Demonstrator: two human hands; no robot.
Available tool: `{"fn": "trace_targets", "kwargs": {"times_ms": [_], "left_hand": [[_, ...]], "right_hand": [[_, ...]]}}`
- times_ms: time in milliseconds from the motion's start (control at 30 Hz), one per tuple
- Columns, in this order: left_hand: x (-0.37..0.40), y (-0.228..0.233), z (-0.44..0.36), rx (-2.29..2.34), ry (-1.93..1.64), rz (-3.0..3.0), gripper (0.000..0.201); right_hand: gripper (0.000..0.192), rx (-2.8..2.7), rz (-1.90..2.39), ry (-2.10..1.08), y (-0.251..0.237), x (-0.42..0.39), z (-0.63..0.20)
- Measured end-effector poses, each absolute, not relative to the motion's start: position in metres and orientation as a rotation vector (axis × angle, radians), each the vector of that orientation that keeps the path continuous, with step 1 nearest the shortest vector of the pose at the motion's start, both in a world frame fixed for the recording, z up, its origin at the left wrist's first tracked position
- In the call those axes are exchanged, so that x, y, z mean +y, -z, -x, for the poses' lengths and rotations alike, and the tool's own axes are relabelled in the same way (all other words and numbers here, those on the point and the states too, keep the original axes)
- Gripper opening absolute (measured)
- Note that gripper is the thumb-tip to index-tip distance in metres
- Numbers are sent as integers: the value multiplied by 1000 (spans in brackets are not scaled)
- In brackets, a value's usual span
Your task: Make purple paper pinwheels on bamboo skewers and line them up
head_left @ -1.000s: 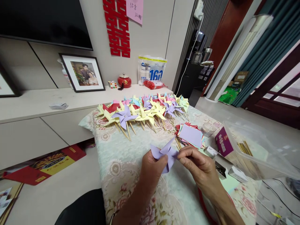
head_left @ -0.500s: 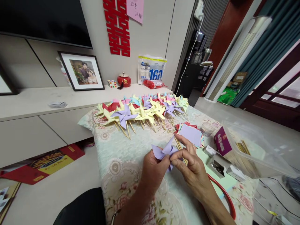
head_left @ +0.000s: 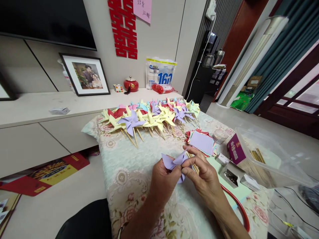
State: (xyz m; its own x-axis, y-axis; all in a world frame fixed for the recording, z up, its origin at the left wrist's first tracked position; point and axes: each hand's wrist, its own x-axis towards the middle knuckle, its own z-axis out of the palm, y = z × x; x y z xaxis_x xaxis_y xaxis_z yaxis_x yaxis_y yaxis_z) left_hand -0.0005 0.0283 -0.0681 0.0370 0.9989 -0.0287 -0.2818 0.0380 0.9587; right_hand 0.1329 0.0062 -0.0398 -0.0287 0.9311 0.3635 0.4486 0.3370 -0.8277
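A purple paper pinwheel (head_left: 169, 162), with its corners folded inward, is between my two hands above the table. My left hand (head_left: 164, 179) is closed on it, the thumb pressing near the middle. From the other side, my right hand (head_left: 203, 174) pinches the paper close to the centre with thumb and index finger. Whether a pin sits between those fingers is hidden. Thin wooden sticks (head_left: 195, 166) lie just behind the right fingers. Beyond them is a stack of coloured paper squares (head_left: 201, 142), a purple one on top.
Several finished pinwheels (head_left: 132, 122) on sticks lie at the table's far side. On the right are an open small box of metal pins (head_left: 230, 177), small white boxes (head_left: 250, 182), a tape roll (head_left: 220, 136), a clear plastic bin (head_left: 279, 169) and a red curved handle (head_left: 236, 202).
The right fingertips have shifted slightly around the pinwheel, and its upper fold leans a little further right. The left hand keeps its grip. The camera view has moved slightly.
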Motion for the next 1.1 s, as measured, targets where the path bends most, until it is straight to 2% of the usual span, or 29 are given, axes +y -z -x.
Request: {"fn": "trace_targets", "kwargs": {"times_ms": [267,433,1100], "left_hand": [[30,70,1,1004,-1277,-969,16],[29,68,1,1013,-1257,-975,16],[27,66,2,1081,-1210,-1095,12]], "right_hand": [[11,-1714,1274,-411,45,8,-135],[15,-1770,1265,-378,42,6,-136],[21,-1702,1311,-675,37,7,-139]]}}
